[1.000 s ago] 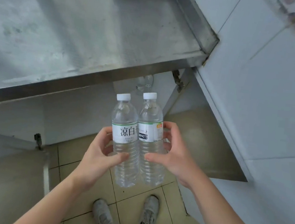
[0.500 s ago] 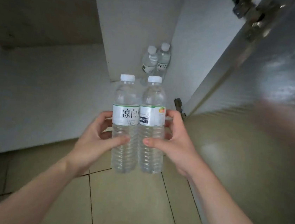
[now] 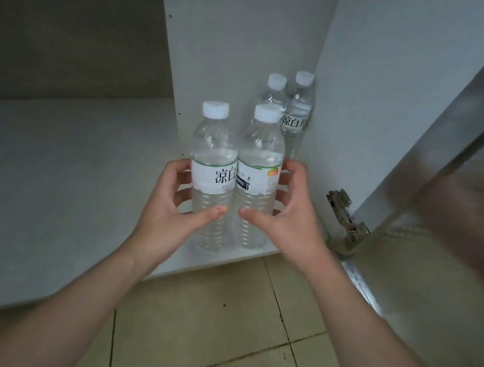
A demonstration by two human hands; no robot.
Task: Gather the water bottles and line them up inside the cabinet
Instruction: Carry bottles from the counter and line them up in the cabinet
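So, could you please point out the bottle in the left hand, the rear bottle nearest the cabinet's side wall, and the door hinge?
left-hand bottle point(image 3: 212, 177): head view, on its white label.
rear bottle point(image 3: 296, 122): head view, on its label.
door hinge point(image 3: 346, 222): head view, on its metal arm.

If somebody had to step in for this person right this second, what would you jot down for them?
Left hand grips the left bottle; right hand grips the right bottle. The two are held side by side, upright, at the front edge of the cabinet floor; whether they rest on it I cannot tell.
Done: two bottles stand in the back right corner.
Left: set this pair down in line with them and let go. The metal door stands open on the right.
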